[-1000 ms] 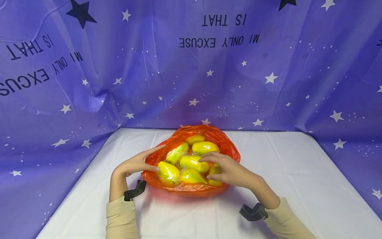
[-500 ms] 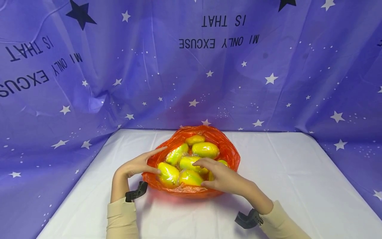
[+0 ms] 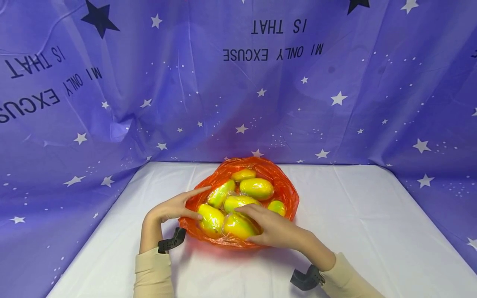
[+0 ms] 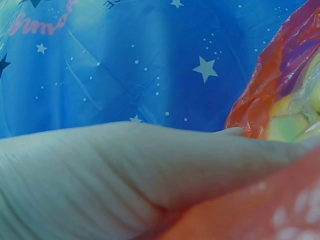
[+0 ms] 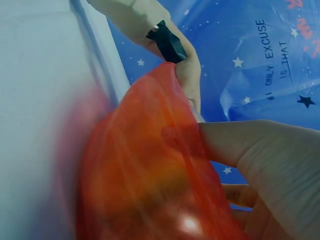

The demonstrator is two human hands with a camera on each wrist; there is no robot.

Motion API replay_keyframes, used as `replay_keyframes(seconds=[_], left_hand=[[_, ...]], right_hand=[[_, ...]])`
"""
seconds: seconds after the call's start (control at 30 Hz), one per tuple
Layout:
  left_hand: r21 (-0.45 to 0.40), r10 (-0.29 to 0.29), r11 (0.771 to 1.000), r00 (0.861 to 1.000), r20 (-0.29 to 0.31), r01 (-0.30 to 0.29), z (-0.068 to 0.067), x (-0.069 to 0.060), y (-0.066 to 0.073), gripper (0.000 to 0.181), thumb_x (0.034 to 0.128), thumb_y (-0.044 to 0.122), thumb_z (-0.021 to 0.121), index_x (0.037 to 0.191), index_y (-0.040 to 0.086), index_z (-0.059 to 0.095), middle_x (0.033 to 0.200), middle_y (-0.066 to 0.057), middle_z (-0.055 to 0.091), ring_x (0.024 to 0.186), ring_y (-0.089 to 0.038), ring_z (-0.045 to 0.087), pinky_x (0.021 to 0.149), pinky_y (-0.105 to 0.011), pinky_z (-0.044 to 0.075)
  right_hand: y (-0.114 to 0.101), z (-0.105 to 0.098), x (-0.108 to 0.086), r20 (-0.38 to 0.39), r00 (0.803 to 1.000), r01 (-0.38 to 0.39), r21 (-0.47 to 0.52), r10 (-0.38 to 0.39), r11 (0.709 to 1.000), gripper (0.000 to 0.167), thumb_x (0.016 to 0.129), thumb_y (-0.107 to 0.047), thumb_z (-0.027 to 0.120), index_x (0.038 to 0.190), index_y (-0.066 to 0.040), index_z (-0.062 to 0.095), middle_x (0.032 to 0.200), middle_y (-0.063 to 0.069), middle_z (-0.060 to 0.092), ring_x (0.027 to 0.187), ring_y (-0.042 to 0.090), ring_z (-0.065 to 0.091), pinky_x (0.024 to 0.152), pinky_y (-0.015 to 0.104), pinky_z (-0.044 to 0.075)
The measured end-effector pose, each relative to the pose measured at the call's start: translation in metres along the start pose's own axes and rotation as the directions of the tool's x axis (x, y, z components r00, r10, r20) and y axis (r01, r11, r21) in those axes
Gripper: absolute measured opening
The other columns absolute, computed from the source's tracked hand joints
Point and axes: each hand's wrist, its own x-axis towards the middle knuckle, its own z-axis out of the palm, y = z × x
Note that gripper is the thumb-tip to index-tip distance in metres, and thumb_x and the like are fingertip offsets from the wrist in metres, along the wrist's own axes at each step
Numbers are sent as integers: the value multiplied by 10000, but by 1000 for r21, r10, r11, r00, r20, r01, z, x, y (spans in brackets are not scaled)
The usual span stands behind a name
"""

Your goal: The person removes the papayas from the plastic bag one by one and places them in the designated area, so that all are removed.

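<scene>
Several yellow-green mangoes in clear wrap lie in a red plastic bag (image 3: 287, 186) with its mouth spread wide. My left hand (image 3: 173, 208) is at the bag's left rim, its fingers straight and apart, the thumb tip at the left mango (image 3: 211, 220). My right hand (image 3: 273, 227) reaches over the front rim, thumb and fingers either side of the front mango (image 3: 236, 226). In the right wrist view, the thumb (image 5: 225, 140) reaches behind the red film of the bag (image 5: 145, 150). The left wrist view mostly shows my left hand (image 4: 150, 165) beside the bag.
Beneath the bag is a white-covered table (image 3: 354, 207). A purple star-print cloth (image 3: 238, 91) hangs behind it and along both sides. Other mangoes lie deeper in the bag, including one at the back (image 3: 257, 188) and one at the right (image 3: 277, 207).
My right hand has moved left and toward the front rim, from the right mango to the front one. The right mango shows more now. My left hand has barely moved.
</scene>
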Motion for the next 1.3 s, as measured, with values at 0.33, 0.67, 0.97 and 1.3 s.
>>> replay_keyframes(seconds=[0.33,0.67,0.97,1.3], left_hand=[[23,-2,1000,1000,6,2,0,3,-1,843,785,274,796,1506,265,360,1521,-126,339,1391,-362,261,1086,-617,216],[18,-4,1000,1000,7,3,1,3,-3,837,790,274,793,1507,266,359,1527,-129,328,1400,-370,239,1086,-626,201],[23,-11,1000,1000,9,10,1,5,0,834,790,293,792,1506,237,367,1518,-118,346,1398,-356,252,1096,-609,199],[46,-27,999,1000,11,26,2,2,-3,815,797,310,783,1501,260,374,1510,-116,361,1387,-357,277,1085,-618,219]], right_hand=[[0,9,1,-23,997,70,-71,-72,995,757,841,-300,746,1489,-259,357,1422,-98,444,1276,123,447,1030,376,415],[0,8,0,-9,999,45,-40,-46,998,725,860,-267,738,1482,-316,368,1372,-95,485,1241,109,471,1025,347,417],[-1,-4,0,-25,999,25,39,-24,999,768,851,-264,758,1492,-335,341,1387,-96,460,1289,97,419,1058,349,381],[-6,-11,-3,-92,995,34,95,-25,995,772,872,-347,724,1520,-317,305,1476,-144,380,1366,137,340,1062,423,373]])
